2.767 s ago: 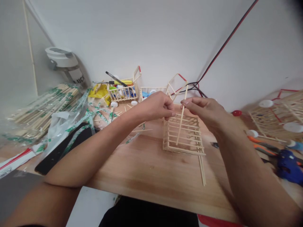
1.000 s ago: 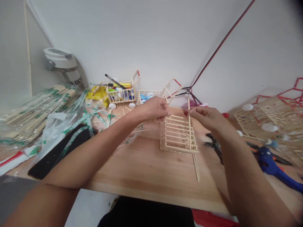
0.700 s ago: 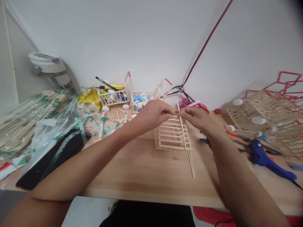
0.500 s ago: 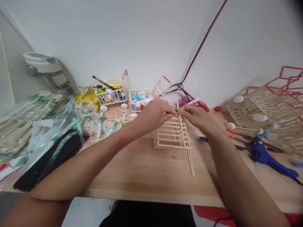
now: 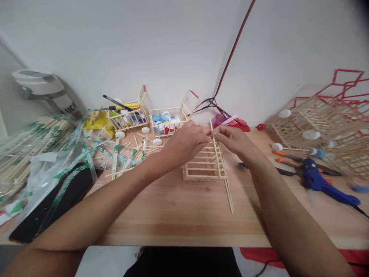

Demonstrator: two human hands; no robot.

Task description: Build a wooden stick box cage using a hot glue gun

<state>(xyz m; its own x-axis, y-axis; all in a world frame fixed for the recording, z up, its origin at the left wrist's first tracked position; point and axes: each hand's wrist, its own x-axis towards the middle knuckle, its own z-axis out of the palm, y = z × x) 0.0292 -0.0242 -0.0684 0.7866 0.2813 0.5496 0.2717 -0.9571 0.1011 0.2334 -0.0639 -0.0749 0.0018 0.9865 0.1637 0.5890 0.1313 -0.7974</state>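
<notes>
A small basket frame of glued bamboo sticks lies on the table in front of me, its barred side facing up. My right hand pinches a bamboo stick that runs along the frame's right side and pokes out beyond the far corner. Beside it, my left hand is closed at the same far corner, fingertips nearly touching the right ones. What those left fingers grip is hidden. Two loose-looking sticks stretch from under the near right corner toward me.
Behind stand two stick carts holding bottle caps and pens. To the right are a blue glue gun, orange-handled pliers and stacked stick carts. Wrapped bamboo sticks, a black board and a bottle are at left.
My view has shifted slightly, so everything sits a little further left. Both hands stay at the far corner of the basket frame, with almost the same grip.
</notes>
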